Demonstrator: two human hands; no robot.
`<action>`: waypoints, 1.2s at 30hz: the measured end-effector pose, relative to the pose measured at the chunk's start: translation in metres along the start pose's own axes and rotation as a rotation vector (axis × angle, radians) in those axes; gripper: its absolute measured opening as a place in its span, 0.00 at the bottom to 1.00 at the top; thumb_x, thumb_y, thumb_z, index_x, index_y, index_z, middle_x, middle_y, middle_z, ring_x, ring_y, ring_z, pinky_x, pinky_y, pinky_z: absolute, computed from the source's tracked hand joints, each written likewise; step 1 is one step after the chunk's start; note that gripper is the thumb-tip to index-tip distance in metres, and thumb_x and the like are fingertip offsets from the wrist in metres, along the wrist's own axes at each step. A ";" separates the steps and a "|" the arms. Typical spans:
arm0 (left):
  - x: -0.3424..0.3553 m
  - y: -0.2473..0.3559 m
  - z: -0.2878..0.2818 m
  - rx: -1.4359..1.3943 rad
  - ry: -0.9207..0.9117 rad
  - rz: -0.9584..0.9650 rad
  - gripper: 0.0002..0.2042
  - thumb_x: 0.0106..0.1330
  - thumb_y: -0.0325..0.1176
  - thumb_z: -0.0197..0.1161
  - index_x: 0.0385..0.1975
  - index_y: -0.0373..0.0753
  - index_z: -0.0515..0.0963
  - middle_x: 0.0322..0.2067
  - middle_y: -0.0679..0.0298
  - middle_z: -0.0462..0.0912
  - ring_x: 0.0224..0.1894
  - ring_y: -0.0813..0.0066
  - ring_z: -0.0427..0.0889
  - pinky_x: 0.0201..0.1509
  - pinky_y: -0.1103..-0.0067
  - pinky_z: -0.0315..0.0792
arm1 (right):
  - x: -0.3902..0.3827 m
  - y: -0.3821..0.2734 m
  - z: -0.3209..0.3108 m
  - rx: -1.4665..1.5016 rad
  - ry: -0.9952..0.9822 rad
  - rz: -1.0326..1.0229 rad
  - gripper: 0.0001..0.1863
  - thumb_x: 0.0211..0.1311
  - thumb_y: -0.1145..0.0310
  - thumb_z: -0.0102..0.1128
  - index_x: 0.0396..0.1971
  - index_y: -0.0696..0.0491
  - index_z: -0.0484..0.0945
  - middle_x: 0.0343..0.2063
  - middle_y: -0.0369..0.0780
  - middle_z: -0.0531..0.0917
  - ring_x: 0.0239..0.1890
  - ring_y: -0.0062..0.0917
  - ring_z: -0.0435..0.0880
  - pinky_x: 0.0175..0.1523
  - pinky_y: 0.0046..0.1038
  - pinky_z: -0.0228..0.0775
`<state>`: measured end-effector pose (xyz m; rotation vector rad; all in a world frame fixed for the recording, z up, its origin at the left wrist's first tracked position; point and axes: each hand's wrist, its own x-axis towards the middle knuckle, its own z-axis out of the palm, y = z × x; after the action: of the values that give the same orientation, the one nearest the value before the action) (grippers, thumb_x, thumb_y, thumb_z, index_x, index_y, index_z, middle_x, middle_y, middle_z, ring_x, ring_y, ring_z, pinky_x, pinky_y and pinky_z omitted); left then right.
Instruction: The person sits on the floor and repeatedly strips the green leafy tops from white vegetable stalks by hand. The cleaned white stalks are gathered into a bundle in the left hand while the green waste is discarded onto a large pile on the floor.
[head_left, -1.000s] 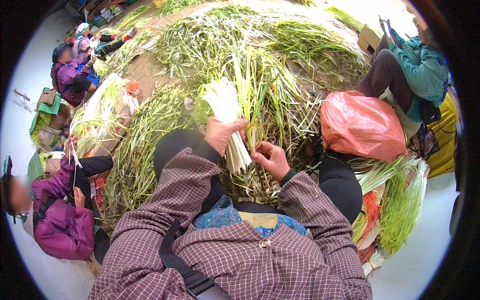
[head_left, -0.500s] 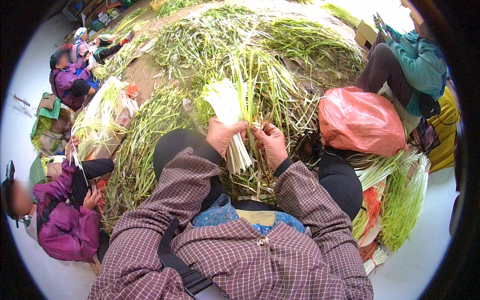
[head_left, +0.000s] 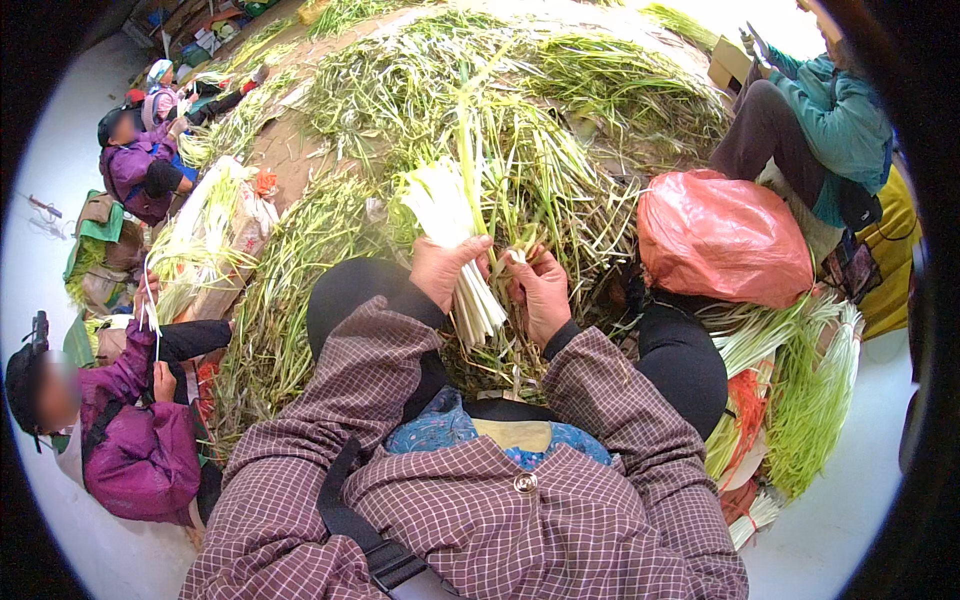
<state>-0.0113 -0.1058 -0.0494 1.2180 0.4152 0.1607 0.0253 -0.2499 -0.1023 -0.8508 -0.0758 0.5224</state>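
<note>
My left hand (head_left: 440, 270) is wrapped round a bunch of pale leafy stalks (head_left: 442, 203), which look like blanched chives or garlic greens. Their white ends point down toward my lap, and the loose tops fan out above my fist. Just to the right, my right hand (head_left: 543, 290) pinches a bit of yellowish-green leaf (head_left: 521, 246) between thumb and forefinger, apart from the bunch. Long thin green leaves (head_left: 467, 130) rise behind the bunch. A large heap of loose leaves and stalks (head_left: 410, 80) lies in front of both hands.
An orange-red plastic sack (head_left: 725, 238) sits by my right knee. Below it lie bundled green stalks (head_left: 815, 400) and orange ties (head_left: 742, 400). At left, a person in purple (head_left: 140, 450) handles stalks beside a stalk-laden sack (head_left: 235, 240). Another person in teal (head_left: 835, 115) sits at right.
My right hand has drawn slightly away from the bunch with the leaf piece. The long green leaves beside the bunch have shifted left. At left, the person in purple has raised their head.
</note>
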 end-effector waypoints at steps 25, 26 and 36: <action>0.010 0.048 -0.024 -0.010 0.093 0.313 0.10 0.55 0.23 0.65 0.34 0.31 0.73 0.20 0.62 0.77 0.18 0.76 0.77 0.23 0.80 0.75 | 0.000 0.039 -0.094 -0.373 0.032 0.199 0.10 0.65 0.64 0.55 0.32 0.55 0.72 0.22 0.36 0.79 0.21 0.20 0.80 0.23 0.20 0.75; 0.009 0.048 -0.023 -0.011 0.101 0.318 0.10 0.55 0.24 0.65 0.34 0.31 0.73 0.20 0.63 0.76 0.18 0.76 0.76 0.24 0.80 0.75 | 0.003 0.042 -0.095 -0.362 0.119 0.200 0.10 0.65 0.63 0.54 0.32 0.55 0.72 0.22 0.36 0.79 0.21 0.20 0.80 0.23 0.20 0.74; 0.015 0.082 -0.053 -0.179 0.044 0.369 0.08 0.60 0.27 0.61 0.36 0.32 0.73 0.22 0.66 0.74 0.25 0.79 0.74 0.33 0.80 0.74 | 0.000 0.052 -0.174 -1.673 0.103 0.476 0.09 0.60 0.69 0.57 0.32 0.60 0.75 0.29 0.50 0.80 0.34 0.35 0.82 0.36 0.37 0.73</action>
<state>-0.0104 -0.0262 0.0085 1.1060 0.2056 0.5311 0.0508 -0.3430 -0.2558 -2.5686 -0.2290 0.8302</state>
